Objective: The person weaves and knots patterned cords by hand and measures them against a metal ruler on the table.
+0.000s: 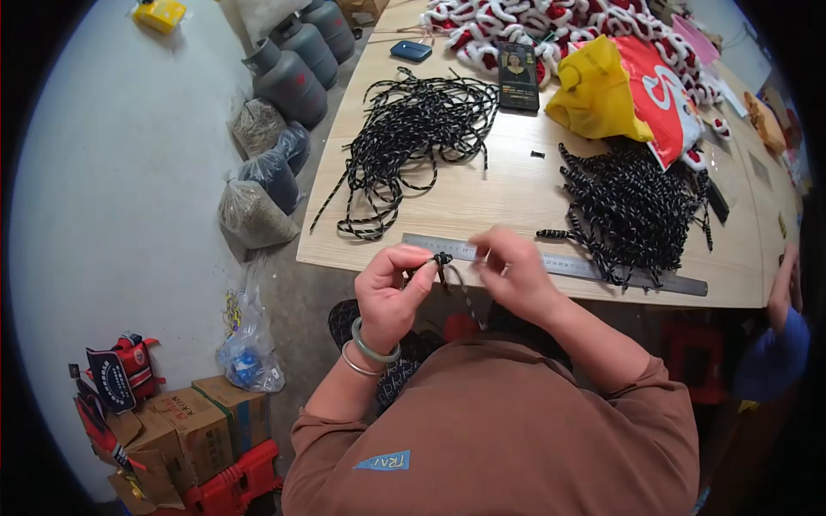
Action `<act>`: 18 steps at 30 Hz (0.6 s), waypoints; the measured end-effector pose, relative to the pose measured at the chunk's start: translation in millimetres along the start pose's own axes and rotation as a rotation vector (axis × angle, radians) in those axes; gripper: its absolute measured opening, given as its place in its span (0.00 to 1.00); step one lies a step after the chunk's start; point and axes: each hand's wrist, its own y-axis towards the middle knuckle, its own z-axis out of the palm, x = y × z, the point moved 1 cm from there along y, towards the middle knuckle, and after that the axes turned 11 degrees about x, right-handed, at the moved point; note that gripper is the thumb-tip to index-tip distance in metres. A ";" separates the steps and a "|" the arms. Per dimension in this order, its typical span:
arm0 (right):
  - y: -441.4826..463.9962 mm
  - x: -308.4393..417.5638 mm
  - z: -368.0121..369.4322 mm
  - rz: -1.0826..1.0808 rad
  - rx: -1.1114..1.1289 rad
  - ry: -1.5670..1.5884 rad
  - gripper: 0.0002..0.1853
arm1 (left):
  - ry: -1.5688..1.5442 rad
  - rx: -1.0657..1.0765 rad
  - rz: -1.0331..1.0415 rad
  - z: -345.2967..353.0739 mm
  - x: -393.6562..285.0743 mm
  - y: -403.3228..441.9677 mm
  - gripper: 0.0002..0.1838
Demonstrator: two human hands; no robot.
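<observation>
My left hand (397, 288), with two bangles at the wrist, pinches a black cord with light flecks at a small knot (442, 258) just over the table's front edge. A loose length of the cord hangs below the knot. To the right of the knot, my right hand (514, 271) is blurred, its fingers bent; whether they hold anything cannot be made out. A metal ruler (568, 261) lies along the front edge behind my hands. Loose black cords (417, 129) are heaped at the left, and a pile of knotted cords (632, 202) lies at the right.
On the wooden table (508, 189) are a phone (518, 77), a blue case (411, 51), a yellow bag (598, 90), a red bag (658, 95) and red-white trim (490, 30). Gas cylinders (292, 77) and sacks stand left. Another person's arm (783, 288) shows at the right.
</observation>
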 end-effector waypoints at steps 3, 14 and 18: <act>-0.4 10.1 -9.7 -0.586 -0.277 -0.504 0.16 | -0.104 -0.027 -0.130 3.3 -3.5 4.3 0.04; 8.3 25.6 -9.8 -0.509 -0.009 -0.143 0.09 | -0.259 0.161 -0.278 6.2 0.3 6.5 0.06; 18.3 33.4 -23.3 0.225 0.207 0.556 0.03 | 0.265 0.308 0.063 10.6 -7.0 6.8 0.09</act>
